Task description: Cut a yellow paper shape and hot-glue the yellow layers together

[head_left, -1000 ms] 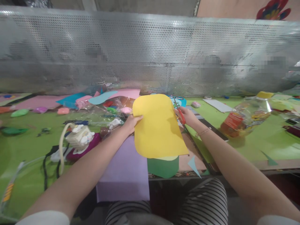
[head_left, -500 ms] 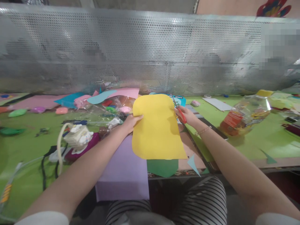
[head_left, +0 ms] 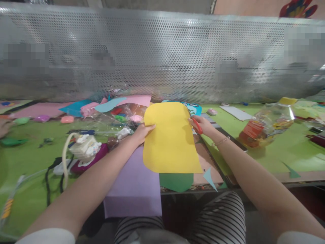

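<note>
A yellow sheet of paper point(head_left: 170, 142) is held up in front of me, three corners rounded and the lower right one pointed. My left hand point(head_left: 143, 133) pinches its left edge, thumb on top. At its right edge, my right hand point(head_left: 204, 125) is closed round red-handled scissors point(head_left: 197, 125); their blades are mostly hidden behind the paper. Below the yellow sheet lie a purple sheet point(head_left: 134, 189), hanging over the table's front edge, and a green piece of paper point(head_left: 176, 182). A small light-blue paper scrap point(head_left: 209, 179) rests at the edge on the right.
A bottle with a yellow cap point(head_left: 269, 122) leans on the right. To the left stand a cream plug adapter point(head_left: 85, 147) and cables on the green table point(head_left: 30, 183). Plastic bags point(head_left: 109, 122) and coloured paper lie behind; a perforated metal screen point(head_left: 162, 51) crosses the back.
The scissor blades, seen beyond the paper's right edge before, are now mostly behind it. Another person's hand has come in at the far left edge.
</note>
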Tool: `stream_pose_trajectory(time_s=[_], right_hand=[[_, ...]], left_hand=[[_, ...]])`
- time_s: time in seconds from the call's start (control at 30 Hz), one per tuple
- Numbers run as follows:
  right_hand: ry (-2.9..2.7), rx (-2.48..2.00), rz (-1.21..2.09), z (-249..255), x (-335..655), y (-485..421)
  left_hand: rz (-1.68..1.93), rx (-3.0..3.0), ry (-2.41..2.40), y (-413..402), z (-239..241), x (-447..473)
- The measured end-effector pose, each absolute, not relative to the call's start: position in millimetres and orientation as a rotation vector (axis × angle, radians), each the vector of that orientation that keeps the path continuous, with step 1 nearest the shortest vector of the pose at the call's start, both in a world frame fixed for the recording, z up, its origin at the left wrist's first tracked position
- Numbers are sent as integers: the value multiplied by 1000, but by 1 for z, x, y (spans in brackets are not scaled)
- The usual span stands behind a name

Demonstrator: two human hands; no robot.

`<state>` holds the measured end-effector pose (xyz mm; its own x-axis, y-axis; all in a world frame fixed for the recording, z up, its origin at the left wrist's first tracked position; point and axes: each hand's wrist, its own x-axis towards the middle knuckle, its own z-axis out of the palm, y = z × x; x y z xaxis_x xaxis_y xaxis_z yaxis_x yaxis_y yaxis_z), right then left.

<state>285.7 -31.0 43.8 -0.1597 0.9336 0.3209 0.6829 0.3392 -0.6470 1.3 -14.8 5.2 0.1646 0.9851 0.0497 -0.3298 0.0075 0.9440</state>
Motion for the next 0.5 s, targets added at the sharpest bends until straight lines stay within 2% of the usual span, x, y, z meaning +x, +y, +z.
stream_pose_trajectory(time_s=[0.5], right_hand=[[-1962, -1460, 374, 49, 286, -33]], left_hand=[[1245, 1038, 835, -16, 6, 3]])
